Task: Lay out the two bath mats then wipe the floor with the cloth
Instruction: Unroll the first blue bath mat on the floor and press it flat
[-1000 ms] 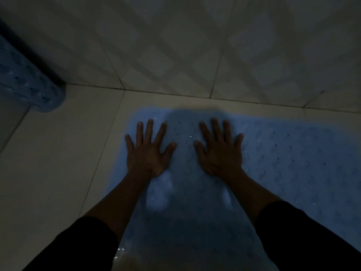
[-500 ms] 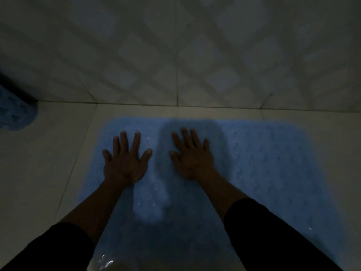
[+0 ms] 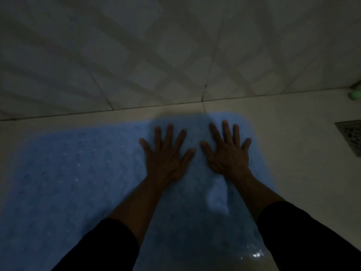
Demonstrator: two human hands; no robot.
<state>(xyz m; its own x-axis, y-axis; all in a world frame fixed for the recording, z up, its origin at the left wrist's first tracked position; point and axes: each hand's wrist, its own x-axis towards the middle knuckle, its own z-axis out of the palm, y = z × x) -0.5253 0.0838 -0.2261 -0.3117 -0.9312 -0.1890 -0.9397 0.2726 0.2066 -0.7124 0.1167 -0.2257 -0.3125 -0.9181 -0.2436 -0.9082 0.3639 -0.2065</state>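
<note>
Here, in the head view, both hands are lying flat with fingers spread, holding nothing: the left hand (image 3: 167, 153) and the right hand (image 3: 227, 153) are pressing side by side on the blue bath mat (image 3: 78, 182), near its far right corner. The mat is lying unrolled on the pale tiled floor (image 3: 293, 153), its far edge running just beside the foot of the patterned wall (image 3: 136, 55). A floor drain (image 3: 351, 136) is showing at the right edge, apart from the mat. By my reading, one mat is laid and being smoothed down; the second mat and the cloth are not showing, so that laying and the wiping appear to be left. Compared with the earlier frames, the hands are now working toward the mat's right end rather than its left, and the rolled blue mat at the far left is no longer showing.
</note>
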